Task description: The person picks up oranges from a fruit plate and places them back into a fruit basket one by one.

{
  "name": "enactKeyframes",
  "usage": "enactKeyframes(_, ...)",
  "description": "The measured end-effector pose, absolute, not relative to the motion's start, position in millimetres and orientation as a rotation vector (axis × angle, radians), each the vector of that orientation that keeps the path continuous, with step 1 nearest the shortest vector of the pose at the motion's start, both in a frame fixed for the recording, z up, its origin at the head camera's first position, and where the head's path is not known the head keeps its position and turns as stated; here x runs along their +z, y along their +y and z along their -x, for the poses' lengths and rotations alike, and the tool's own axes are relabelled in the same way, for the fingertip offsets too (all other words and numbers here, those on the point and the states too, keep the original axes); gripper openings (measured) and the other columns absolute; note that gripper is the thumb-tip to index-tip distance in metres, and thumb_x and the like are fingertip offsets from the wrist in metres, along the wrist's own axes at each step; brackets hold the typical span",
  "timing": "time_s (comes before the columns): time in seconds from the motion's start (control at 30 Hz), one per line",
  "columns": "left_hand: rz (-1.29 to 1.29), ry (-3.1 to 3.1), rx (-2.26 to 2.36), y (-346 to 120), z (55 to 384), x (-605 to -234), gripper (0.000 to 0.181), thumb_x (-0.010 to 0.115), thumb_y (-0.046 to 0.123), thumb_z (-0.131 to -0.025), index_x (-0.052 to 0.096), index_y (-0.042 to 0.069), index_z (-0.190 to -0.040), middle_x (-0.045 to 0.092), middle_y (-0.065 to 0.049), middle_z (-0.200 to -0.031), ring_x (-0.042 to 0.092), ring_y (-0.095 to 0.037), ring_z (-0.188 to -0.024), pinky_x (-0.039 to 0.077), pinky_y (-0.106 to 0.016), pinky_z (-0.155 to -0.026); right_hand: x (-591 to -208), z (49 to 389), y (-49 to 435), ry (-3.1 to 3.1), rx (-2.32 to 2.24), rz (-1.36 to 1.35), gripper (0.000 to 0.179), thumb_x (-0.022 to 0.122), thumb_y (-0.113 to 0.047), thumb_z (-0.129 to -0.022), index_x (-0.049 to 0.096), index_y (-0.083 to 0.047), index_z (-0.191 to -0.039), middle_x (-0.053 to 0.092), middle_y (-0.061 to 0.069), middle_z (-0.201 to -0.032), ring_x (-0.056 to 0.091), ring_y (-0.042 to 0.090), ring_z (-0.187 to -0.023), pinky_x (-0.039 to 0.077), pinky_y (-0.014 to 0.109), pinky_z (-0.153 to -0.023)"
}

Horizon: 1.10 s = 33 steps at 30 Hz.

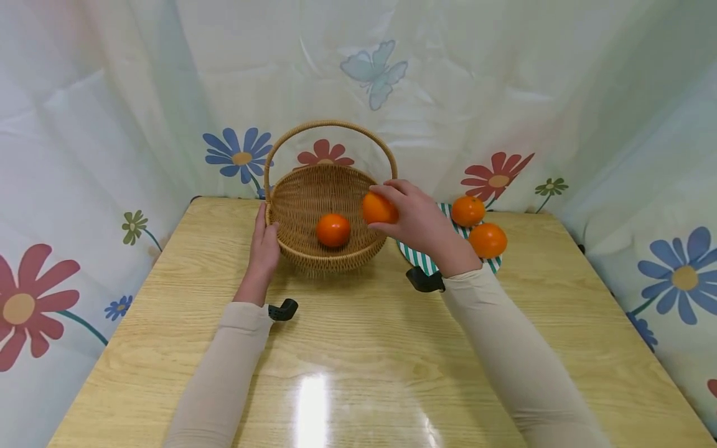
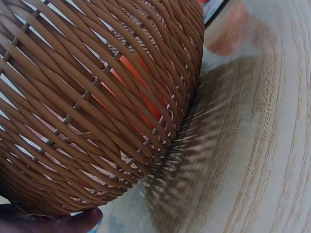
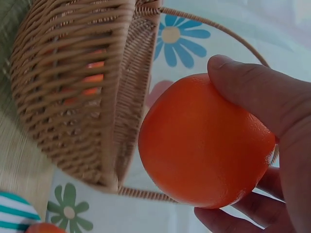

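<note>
Head view first: your right grip (image 1: 420,221) has fingers and thumb wrapped round an orange (image 1: 378,209), up by the right side of the wicker basket (image 1: 302,198). There's a second orange (image 1: 333,230) inside the basket. Your left grip (image 1: 263,249) is against the basket's left side, but honestly I can't tell if it's pinching the rim. Over on the right of the bench (image 1: 364,336), a back orange (image 1: 468,211) and a front orange (image 1: 487,241) sit on your green-striped plate (image 1: 414,256).

Left wrist: mostly weave, orange showing through the gaps, one digit by the bottom corner.

Right wrist: your thumb's on one side of the fruit, fingers on the other, near the basket's opening.
</note>
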<state>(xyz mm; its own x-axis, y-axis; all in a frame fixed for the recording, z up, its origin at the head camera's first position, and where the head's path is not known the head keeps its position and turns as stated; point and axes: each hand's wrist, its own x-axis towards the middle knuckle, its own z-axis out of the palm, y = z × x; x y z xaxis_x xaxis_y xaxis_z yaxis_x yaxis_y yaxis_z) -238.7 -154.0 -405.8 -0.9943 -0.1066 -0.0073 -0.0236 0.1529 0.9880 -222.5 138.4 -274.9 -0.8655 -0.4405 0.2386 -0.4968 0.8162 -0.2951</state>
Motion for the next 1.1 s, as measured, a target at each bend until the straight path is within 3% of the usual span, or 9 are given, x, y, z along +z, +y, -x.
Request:
enactKeyframes(0.2,-0.128,-2.334,-1.994,-152.5,238.4,-406.3,0.057,0.026,0.034,-0.104,0.000,0.046,-0.153,-0.002,0.010,-0.163,0.001,-0.021,-0.151,0.007,-0.049,-0.122,-279.3,230.3,124.9,-2.845,0.500,-0.759,0.066,0.077,-0.042,-0.081,0.053,-0.020,-0.138,0.049,0.010,-0.136,0.057,0.031,-0.107,0.052,0.046,-0.090)
enactKeyframes(0.7,-0.120,-2.333,-1.981,-153.6,238.8,-403.1,0.056,0.026,0.035,-0.104,0.000,0.047,-0.152,-0.002,0.012,-0.163,0.001,-0.019,-0.151,0.007,-0.048,-0.122,-288.6,251.4,104.9,-2.965,0.418,-0.784,0.067,0.074,-0.047,-0.082,0.051,-0.022,-0.139,0.049,0.009,-0.137,0.056,0.030,-0.108,0.050,0.045,-0.092)
enactKeyframes(1.1,-0.125,-2.324,-1.994,-154.0,236.0,-405.2,0.056,0.027,0.034,-0.104,0.001,0.046,-0.153,-0.001,0.009,-0.164,0.003,-0.021,-0.151,0.009,-0.049,-0.122,-300.6,256.4,98.5,-3.034,0.471,-0.813,0.060,0.076,-0.047,-0.080,0.055,-0.021,-0.130,0.052,0.008,-0.132,0.054,0.027,-0.105,0.051,0.043,-0.087)
